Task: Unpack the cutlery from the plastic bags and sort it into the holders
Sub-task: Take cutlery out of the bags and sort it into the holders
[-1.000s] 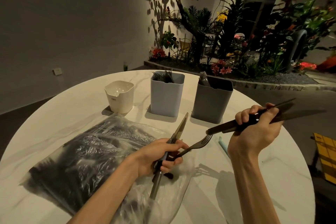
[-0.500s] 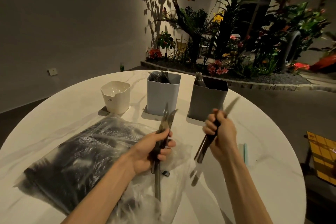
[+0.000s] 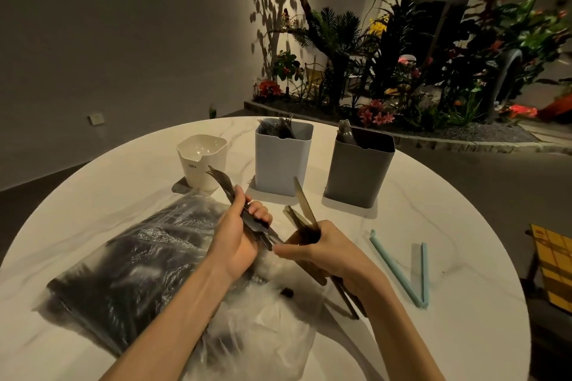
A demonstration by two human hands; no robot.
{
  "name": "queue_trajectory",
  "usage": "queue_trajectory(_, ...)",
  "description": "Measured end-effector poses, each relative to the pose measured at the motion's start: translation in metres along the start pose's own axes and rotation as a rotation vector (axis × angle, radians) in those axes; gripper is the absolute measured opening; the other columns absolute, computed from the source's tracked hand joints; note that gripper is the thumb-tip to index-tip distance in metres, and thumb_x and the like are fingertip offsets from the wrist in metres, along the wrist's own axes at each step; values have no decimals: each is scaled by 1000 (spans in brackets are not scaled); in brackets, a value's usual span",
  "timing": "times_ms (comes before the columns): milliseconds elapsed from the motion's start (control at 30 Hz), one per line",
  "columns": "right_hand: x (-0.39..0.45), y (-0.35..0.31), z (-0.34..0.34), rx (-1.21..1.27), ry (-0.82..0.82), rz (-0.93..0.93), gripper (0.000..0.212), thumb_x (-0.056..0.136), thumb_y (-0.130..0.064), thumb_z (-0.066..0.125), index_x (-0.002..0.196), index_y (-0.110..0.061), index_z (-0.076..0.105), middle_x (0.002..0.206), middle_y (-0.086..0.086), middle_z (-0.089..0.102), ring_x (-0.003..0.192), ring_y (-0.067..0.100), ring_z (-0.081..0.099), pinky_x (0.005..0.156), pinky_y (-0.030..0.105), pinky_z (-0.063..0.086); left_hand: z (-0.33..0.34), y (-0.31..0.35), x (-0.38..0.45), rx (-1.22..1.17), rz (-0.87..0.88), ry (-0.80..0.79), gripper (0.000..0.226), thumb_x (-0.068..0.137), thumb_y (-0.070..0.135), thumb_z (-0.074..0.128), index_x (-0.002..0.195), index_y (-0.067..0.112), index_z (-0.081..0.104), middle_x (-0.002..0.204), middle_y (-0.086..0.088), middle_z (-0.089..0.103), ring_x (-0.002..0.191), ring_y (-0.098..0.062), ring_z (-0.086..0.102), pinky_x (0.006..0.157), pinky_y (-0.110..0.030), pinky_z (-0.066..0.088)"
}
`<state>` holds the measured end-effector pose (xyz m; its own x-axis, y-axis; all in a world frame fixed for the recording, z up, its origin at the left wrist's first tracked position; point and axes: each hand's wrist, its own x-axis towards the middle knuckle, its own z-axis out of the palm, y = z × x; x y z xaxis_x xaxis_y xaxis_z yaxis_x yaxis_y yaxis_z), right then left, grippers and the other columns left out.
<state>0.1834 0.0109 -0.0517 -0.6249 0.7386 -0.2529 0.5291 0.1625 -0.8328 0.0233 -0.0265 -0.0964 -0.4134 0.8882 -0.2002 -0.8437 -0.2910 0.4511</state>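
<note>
Both my hands were full at frame centre. My left hand had its fingers clamped round a dark fork bundle, tines slanting toward the upper left, handle ends touching my right fingertips. My right hand gripped the knives, blades rising up-frame toward the gap between the pale blue holder and the grey holder. The grey one sat nearer the right hand, I judged. The plastic bag lay lower left on the surface.
</note>
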Motion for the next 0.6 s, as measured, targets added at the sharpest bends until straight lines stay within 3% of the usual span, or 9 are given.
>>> queue_trajectory(67,1,1,-4,20,24,-4,23,82,-43,80,79,-24,67,82,-4,66,80,14,61,70,20,48,-3,1,2,96,22,29,35,97,48,58,83,16,52,67,0,46,60,-13,48,69,-26,47)
queue_trajectory(200,4,5,-6,33,20,6,21,83,-42,79,82,-23,69,85,-3,67,81,16,61,66,17,47,-3,1,-1,192,33,60,39,90,55,59,89,16,58,74,-5,58,66,-17,58,68,-29,52)
queue_trajectory(333,5,10,-11,141,62,-26,20,90,-43,70,88,-24,67,87,-1,66,84,17,61,68,20,47,-3,0,-4,263,53,112,40,97,52,53,96,12,58,88,-14,74,91,-28,73,78,-41,59)
queue_trajectory(367,7,12,-14,209,74,-15,21,93,-43,67,93,-22,65,89,1,66,85,17,60,69,22,46,-3,0,-5,277,45,97,37,99,47,53,97,11,55,84,-14,73,86,-28,74,73,-39,59)
queue_trajectory(400,9,14,-15,285,78,1,23,96,-43,63,97,-19,63,90,3,64,82,16,57,68,23,45,-3,0,-7,309,18,61,32,100,43,53,97,11,53,76,-12,68,70,-23,71,61,-33,57)
queue_trajectory(467,15,16,-14,385,81,1,27,101,-41,55,99,-15,60,87,5,60,70,13,50,63,23,42,-2,-1,-10,396,-73,-54,28,97,39,55,93,12,49,61,-2,45,41,-9,43,37,-19,37)
queue_trajectory(533,19,18,-11,399,93,-56,27,105,-37,47,99,-13,59,79,1,63,61,10,48,56,20,41,1,-3,-13,461,-152,-167,35,97,46,53,94,12,49,63,1,30,38,-5,22,31,-17,19)
queue_trajectory(600,20,19,-7,454,114,-119,27,107,-34,43,102,-12,58,67,-3,60,52,5,46,49,17,38,4,-6,-15,466,-224,-261,48,100,57,44,104,9,53,67,0,29,46,-7,15,37,-19,14)
